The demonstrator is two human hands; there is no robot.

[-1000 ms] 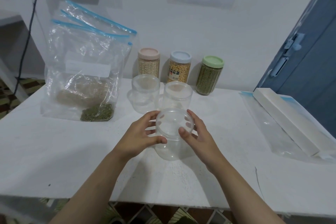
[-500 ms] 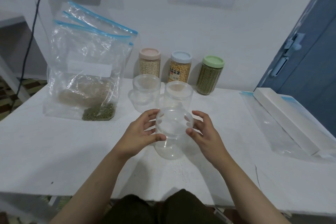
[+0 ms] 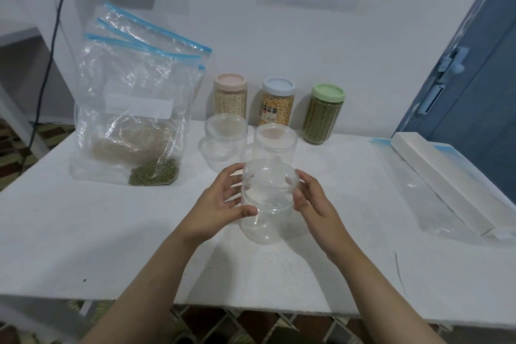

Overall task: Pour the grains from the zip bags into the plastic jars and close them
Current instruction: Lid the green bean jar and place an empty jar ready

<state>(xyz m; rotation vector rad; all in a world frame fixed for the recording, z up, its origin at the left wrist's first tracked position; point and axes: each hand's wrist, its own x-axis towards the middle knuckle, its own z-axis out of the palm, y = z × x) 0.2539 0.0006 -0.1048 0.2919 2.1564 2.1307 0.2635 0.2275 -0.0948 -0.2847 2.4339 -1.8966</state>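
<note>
Opening step: the left hand [image 3: 220, 204] holds the near clear jar [image 3: 266, 201] on the worktop [image 3: 83, 232]; the right hand [image 3: 312, 201] seemingly cups its lid, fingers loose. Next, unscrew it.

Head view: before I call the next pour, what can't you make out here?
- Nearest clear jar: lid on or off; clear plastic hides the seam.
- Zip bags: the rear bags' contents, overlapped by the front bag.
- Blue-lidded jar: label print too small.
- Right hand: fingertips hidden behind the jar.
</note>
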